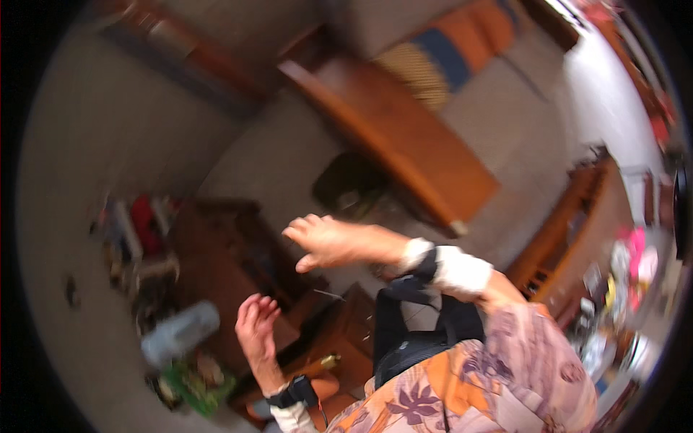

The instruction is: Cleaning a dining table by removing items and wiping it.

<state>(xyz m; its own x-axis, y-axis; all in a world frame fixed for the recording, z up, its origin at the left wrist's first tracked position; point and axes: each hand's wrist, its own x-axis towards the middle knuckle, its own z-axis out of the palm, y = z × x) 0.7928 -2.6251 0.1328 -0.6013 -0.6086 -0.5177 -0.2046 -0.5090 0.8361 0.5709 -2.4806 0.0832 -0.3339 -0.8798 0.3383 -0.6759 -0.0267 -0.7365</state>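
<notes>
Grey tiled floor (pixel 498 119): spreads beneath the furniture, blurred in places.
Long glossy orange-brown wooden furniture piece (pixel 404 137): runs diagonally across the upper middle, well apart from the dark brown desk-like surface (pixel 209 278).
Surface: lies left of centre, just beyond the left hand (pixel 258 328); crowded with mixed articles along its left side.
Floral mauve-and-orange garment (pixel 419 393): covers the torso and upper right arm, along the lower edge of the view.
Slatted brown wooden rack (pixel 574 224): slants along the right side, well apart from both hands.
Orange, blue and yellow banded cloth (pixel 444 61): lies at upper right, beyond the orange-brown furniture piece.
Dark green rounded object (pixel 346 184): sits in shadow beyond the right hand (pixel 332 243); kind too blurred to tell.
Right hand: reaches leftward across the centre, raised; fingers extended and slightly apart, with thumb parted below them.
Pale blue translucent cylindrical container (pixel 180 333): lies tilted in view, left of the left hand and apart from it.
Left hand: raised in front of the surface, contact with it impossible to tell; fingers half bent, close to one another, clear of the palm.
Bright green crumpled bag-like article (pixel 198 386): rests just below the container.
Black wrist device (pixel 296 392): strapped around the left wrist, above a white cuff.
</notes>
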